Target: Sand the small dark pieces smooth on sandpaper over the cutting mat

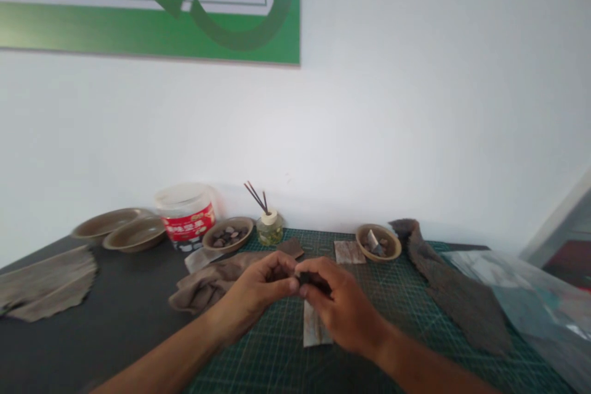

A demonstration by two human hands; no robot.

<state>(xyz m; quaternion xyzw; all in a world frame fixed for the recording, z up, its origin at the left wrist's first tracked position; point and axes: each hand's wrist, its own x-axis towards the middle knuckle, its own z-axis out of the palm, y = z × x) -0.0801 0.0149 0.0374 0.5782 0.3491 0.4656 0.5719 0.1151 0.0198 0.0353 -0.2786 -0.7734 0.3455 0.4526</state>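
My left hand [258, 286] and my right hand [339, 301] meet over the cutting mat, fingertips close together. Between them is a small dark piece [305, 277], pinched by both hands; its exact kind is hard to make out. Under my right hand lies a pale, streaked strip [314, 329], partly covered. A crumpled brown cloth [207, 283] rests behind my left forearm. Beyond my fingers are a flat brown piece [292, 247] and a whitish, brown-stained square [349, 252].
Along the wall stand shallow bowls [133, 235], a red-labelled tub [187, 218], a bowl of stones [250, 235], a reed diffuser [270, 228] and a bowl of fragments [397, 247]. Grey cloths [50, 280] flank the green mat [249, 360]; clear plastic [530, 301] lies right.
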